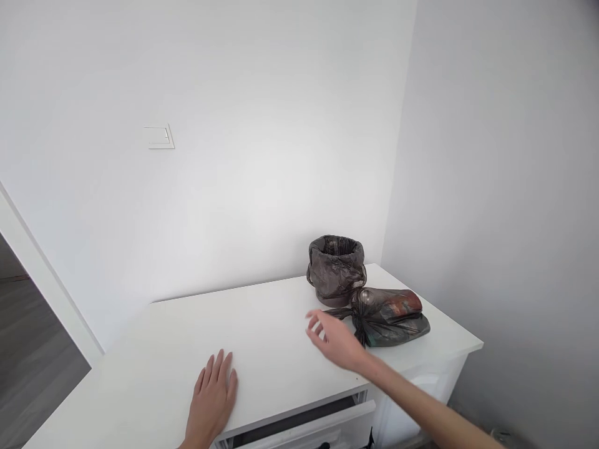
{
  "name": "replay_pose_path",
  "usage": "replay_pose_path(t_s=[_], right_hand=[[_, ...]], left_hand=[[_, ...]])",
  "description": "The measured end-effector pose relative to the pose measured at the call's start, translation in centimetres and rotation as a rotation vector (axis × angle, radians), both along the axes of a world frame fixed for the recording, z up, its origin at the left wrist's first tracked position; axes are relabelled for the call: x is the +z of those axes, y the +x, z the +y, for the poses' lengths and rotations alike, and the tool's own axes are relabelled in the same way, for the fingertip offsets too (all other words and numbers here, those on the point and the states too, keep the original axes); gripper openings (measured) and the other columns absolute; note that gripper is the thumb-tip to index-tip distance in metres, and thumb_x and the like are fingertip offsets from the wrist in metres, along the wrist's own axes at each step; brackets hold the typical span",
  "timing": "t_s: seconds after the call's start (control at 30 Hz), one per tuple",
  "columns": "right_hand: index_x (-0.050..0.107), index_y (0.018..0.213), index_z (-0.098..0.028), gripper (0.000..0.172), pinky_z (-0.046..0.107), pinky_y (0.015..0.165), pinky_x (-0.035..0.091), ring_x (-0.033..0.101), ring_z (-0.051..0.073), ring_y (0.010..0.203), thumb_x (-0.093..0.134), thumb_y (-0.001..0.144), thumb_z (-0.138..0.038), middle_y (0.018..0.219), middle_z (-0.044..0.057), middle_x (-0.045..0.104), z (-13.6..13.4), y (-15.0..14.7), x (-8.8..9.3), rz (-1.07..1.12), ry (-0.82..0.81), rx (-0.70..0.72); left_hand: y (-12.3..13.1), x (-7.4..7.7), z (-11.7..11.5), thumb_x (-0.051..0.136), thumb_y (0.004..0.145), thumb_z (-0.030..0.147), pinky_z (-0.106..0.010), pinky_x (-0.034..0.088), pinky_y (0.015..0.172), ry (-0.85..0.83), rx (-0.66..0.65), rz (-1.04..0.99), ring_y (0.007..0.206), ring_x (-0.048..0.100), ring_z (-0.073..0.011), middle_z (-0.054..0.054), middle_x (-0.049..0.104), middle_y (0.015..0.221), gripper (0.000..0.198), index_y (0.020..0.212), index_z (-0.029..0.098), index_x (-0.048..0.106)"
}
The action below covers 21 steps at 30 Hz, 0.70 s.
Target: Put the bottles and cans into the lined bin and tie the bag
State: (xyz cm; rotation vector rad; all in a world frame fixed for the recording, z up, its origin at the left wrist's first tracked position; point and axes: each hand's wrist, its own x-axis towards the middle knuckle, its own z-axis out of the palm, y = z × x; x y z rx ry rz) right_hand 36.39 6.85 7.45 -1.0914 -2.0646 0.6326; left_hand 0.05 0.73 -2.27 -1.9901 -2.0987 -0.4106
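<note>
My left hand [213,396] lies flat on the white top of the cabinet [266,337], palm down with fingers stretched out, and holds nothing. Over the middle of the top, my right hand [334,340] is raised with its fingers curved and apart, nothing seen in them. Nearest to it is a knotted black plastic bag [393,318], lying on its side; reddish and pale contents show through the thin film. Behind that bag stands a small bin [334,268] lined with a black bag, its mouth facing up.
Below the front edge, a drawer [322,427] is pulled partly out. A white wall [262,156] with a light switch [160,136] rises behind the cabinet, and another wall [505,206] stands at the right. A doorway with dark flooring [32,349] is at the left.
</note>
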Motion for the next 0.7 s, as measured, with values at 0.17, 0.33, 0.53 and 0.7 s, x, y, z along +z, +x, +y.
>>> replay_pose_path(t_s=[0.17, 0.33, 0.53, 0.7], right_hand=[[0.058, 0.110, -0.023, 0.022, 0.033, 0.072, 0.049, 0.070, 0.019, 0.070, 0.045, 0.096, -0.035, 0.088, 0.001, 0.071, -1.3, -1.9, -9.2, 0.106, -0.214, -0.169], [0.058, 0.105, -0.026, 0.020, 0.035, 0.072, 0.046, 0.068, 0.024, 0.075, 0.046, 0.093, -0.034, 0.081, 0.001, 0.072, -0.6, -2.2, -11.1, 0.105, -0.100, -0.282], [0.058, 0.090, -0.026, 0.023, 0.033, 0.070, 0.047, 0.068, 0.022, 0.068, 0.045, 0.095, -0.044, 0.070, -0.001, 0.071, -0.3, -1.5, -10.8, 0.223, -0.241, -0.172], [0.060, 0.089, -0.024, 0.023, 0.032, 0.072, 0.047, 0.067, 0.020, 0.068, 0.047, 0.094, -0.042, 0.070, -0.001, 0.072, -0.7, -1.2, -10.8, 0.234, -0.230, -0.168]], left_hand=[[0.9, -0.8, -0.7, 0.033, 0.099, 0.045, -0.054, 0.030, 0.124, 0.032, 0.023, 0.113, 0.153, 0.036, -0.0347, -0.009, 0.041, 0.164, 0.064, 0.154, 0.016, 0.049], [1.2, -0.5, -0.8, 0.034, 0.100, 0.048, -0.054, 0.030, 0.124, 0.003, 0.029, 0.081, 0.153, 0.035, -0.0331, -0.008, 0.039, 0.165, 0.064, 0.156, 0.020, 0.046], [0.8, -0.7, 0.2, 0.033, 0.100, 0.052, -0.056, 0.027, 0.125, -0.049, 0.040, 0.046, 0.155, 0.031, -0.0339, -0.006, 0.036, 0.166, 0.067, 0.158, 0.021, 0.041], [1.4, -0.2, 0.7, 0.030, 0.100, 0.052, -0.055, 0.025, 0.125, -0.086, 0.063, 0.065, 0.155, 0.029, -0.0344, -0.006, 0.034, 0.167, 0.069, 0.159, 0.019, 0.039]])
